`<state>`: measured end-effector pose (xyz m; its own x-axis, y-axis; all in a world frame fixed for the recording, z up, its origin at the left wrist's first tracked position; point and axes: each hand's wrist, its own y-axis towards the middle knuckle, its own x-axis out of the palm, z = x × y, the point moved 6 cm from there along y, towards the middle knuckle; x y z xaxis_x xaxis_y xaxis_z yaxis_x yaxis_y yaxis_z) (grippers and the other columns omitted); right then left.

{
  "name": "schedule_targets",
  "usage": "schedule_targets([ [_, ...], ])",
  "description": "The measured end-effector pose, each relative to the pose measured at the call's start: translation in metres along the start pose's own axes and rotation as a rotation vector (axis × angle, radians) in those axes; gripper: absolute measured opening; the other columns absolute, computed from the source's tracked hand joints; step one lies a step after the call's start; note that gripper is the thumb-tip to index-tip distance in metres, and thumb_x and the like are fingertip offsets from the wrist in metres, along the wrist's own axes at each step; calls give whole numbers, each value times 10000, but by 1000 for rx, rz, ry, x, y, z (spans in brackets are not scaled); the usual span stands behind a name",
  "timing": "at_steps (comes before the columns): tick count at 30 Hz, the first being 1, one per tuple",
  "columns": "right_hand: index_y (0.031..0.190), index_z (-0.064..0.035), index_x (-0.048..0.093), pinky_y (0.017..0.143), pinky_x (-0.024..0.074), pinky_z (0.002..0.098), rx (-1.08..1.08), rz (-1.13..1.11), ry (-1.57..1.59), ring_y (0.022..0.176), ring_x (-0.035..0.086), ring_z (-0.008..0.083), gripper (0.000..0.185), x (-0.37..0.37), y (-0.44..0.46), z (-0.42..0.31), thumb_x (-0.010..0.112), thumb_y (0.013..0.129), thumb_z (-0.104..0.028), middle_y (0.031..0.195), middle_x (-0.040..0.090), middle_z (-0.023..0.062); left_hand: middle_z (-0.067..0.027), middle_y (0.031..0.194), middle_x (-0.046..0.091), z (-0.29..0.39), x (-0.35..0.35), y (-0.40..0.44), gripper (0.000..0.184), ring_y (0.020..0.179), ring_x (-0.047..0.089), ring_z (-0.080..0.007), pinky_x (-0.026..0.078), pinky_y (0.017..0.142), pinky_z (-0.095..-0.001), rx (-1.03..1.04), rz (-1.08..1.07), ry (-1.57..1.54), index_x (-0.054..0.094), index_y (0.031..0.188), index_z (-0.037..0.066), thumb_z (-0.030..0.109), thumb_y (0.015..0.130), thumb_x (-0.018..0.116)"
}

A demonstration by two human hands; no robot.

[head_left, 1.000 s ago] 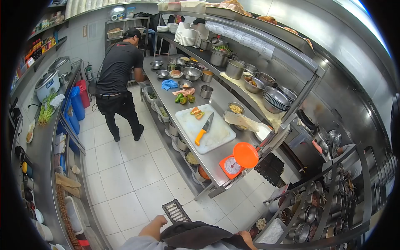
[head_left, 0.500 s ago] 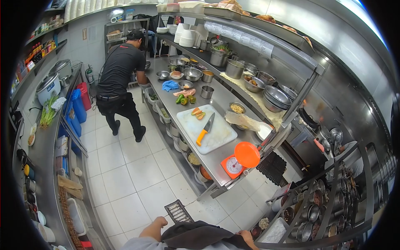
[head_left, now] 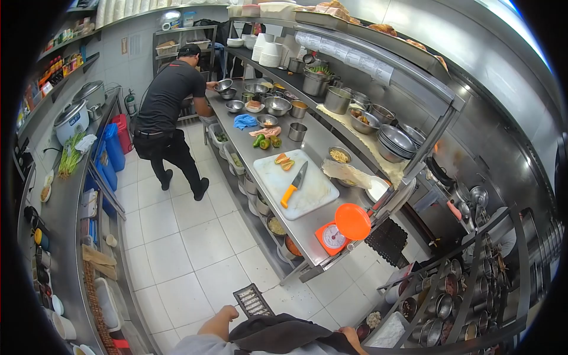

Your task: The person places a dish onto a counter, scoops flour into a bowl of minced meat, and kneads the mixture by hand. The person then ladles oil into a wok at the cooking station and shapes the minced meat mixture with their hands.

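Observation:
My left hand (head_left: 227, 312) is at the lower middle, beside the dark cloth (head_left: 278, 334) over my front. Its fingers look curled in, and what they hold, if anything, is hidden. On the other side of that cloth, my right hand (head_left: 350, 336) shows only in part, with its fingers out of sight. Ahead of me on the steel counter lies a white cutting board (head_left: 316, 198). It bears a knife with an orange handle (head_left: 289, 196) and cut pepper pieces (head_left: 285, 161). An orange kitchen scale (head_left: 333, 238) stands at the counter's near corner.
A co-worker in black (head_left: 171, 100) leans over the counter's far end, a hand at a steel bowl (head_left: 223, 86). Whole peppers (head_left: 264, 142), a blue cloth (head_left: 244, 121) and several bowls stand along the counter. A black rack (head_left: 467, 284) rises at right; a floor drain (head_left: 253, 302) lies ahead.
The co-worker's far hand has come into view at a steel bowl, which now shows more fully above the counter's far end. My view has shifted slightly; my hands stay about where they were.

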<state>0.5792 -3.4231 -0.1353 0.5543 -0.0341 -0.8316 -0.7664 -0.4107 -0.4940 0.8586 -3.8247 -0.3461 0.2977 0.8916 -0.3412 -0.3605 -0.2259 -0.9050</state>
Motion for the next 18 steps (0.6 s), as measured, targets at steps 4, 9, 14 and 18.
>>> schedule_targets([
  [4,835,-71,723,833,489,446,-35,24,-35,857,631,373,352,0,1,1,586,787,-392,856,666,183,-174,905,683,5,-4,-4,302,721,696,-206,537,705,-358,19,-6,62,661,913,-45,158,788,474],
  [9,815,-71,722,819,493,449,-35,23,-19,835,632,379,352,-2,-2,0,590,785,-395,842,664,184,-163,914,686,4,-2,-3,300,716,695,-208,535,714,-357,20,-6,63,669,911,-30,165,784,479],
  [14,815,-70,721,820,491,449,-28,19,-23,846,629,380,357,0,-2,0,596,787,-403,847,663,187,-156,916,690,-1,7,7,297,713,694,-207,534,719,-359,36,-3,99,676,903,-22,161,783,476],
  [18,833,-68,719,819,490,448,-37,11,-40,862,626,379,365,2,0,1,596,795,-410,863,663,188,-144,918,695,-4,8,4,296,725,696,-208,534,729,-354,6,-8,75,681,899,-16,166,778,481],
])
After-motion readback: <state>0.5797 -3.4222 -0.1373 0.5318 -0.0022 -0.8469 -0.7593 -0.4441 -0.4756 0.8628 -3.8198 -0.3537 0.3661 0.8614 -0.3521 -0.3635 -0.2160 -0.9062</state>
